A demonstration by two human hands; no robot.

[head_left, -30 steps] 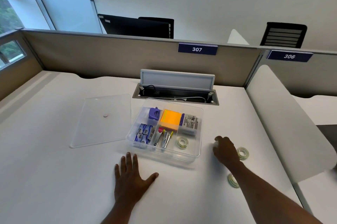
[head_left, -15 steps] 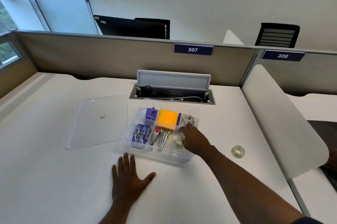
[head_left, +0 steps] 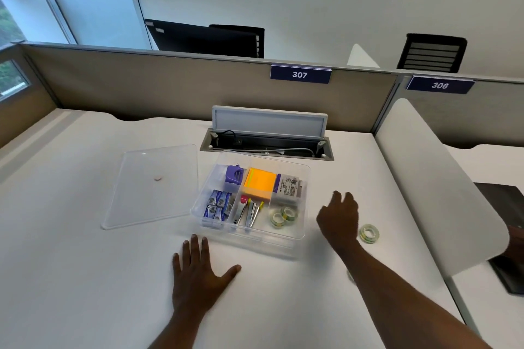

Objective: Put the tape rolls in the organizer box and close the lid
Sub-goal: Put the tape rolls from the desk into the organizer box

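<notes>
The clear organizer box (head_left: 304,231) stands open mid-desk. Two tape rolls (head_left: 283,216) lie in its front right compartment. Another tape roll (head_left: 369,233) lies on the desk to the right of the box. A further roll (head_left: 349,274) shows only as a sliver beside my right forearm. My right hand (head_left: 338,218) hovers between the box and the loose roll, fingers apart, holding nothing. My left hand (head_left: 198,273) rests flat on the desk just in front of the box. The clear lid (head_left: 150,187) lies flat to the left of the box.
Other compartments of the box hold staple packs, a purple sharpener, orange sticky notes and clips. An open cable tray (head_left: 266,144) sits behind the box. A white curved divider (head_left: 442,187) bounds the desk on the right, and partition walls stand behind.
My right hand carried a roll from the desk into the box, let it go there, and has moved back out to the right. My left hand stayed flat.
</notes>
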